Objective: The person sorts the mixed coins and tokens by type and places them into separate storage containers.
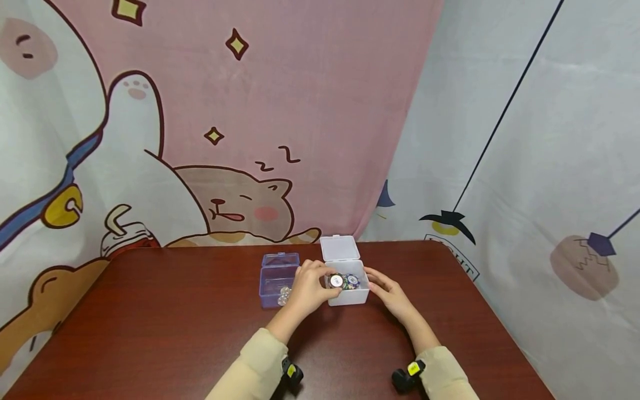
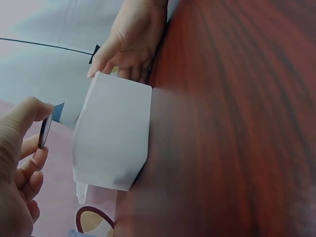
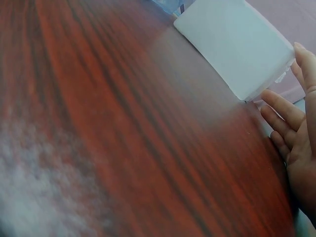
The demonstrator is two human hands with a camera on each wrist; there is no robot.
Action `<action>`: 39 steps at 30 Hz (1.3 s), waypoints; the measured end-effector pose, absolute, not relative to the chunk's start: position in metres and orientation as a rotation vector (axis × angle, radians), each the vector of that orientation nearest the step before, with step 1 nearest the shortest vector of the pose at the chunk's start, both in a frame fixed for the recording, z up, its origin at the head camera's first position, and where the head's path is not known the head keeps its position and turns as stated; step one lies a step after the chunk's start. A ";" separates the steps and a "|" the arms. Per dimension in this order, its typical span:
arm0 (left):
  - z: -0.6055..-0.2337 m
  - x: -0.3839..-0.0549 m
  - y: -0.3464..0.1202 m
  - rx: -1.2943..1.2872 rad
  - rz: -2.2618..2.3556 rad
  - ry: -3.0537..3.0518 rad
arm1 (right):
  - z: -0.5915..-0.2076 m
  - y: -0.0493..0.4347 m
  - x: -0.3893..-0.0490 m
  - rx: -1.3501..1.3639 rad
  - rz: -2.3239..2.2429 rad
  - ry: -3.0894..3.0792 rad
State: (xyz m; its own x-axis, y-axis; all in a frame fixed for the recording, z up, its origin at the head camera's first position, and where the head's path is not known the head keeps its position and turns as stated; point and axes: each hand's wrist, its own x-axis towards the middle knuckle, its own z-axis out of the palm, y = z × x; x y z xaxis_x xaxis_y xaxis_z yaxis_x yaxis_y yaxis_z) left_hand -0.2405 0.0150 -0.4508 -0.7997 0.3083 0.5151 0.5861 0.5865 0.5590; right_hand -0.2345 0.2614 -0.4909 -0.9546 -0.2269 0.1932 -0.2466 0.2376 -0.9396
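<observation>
My left hand pinches a round poker chip with a white centre over the white plastic box. In the left wrist view the chip appears edge-on between thumb and fingers, apart from the box wall. More chips lie inside the box, whose lid is tipped back. My right hand rests against the box's right side, fingers mostly straight. In the right wrist view its thumb is at the rim of the box and the other fingers are near the wall.
Left of the white box stands a translucent blue box with its lid raised. Small clear pieces lie in it, partly hidden by my left hand. Both boxes are on a brown wooden table, with a printed cloth behind.
</observation>
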 end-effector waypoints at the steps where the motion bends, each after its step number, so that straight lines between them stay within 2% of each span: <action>1: -0.450 -0.242 0.017 -0.716 -1.054 -2.461 | -0.491 0.262 -0.234 0.470 1.870 -2.460; 17: -0.452 -0.258 0.035 -0.585 -1.013 -2.512 | -0.491 0.263 -0.235 0.456 1.872 -2.478; 39: -0.474 -0.265 0.044 -0.502 -0.952 -2.563 | -0.493 0.262 -0.235 0.491 1.888 -2.442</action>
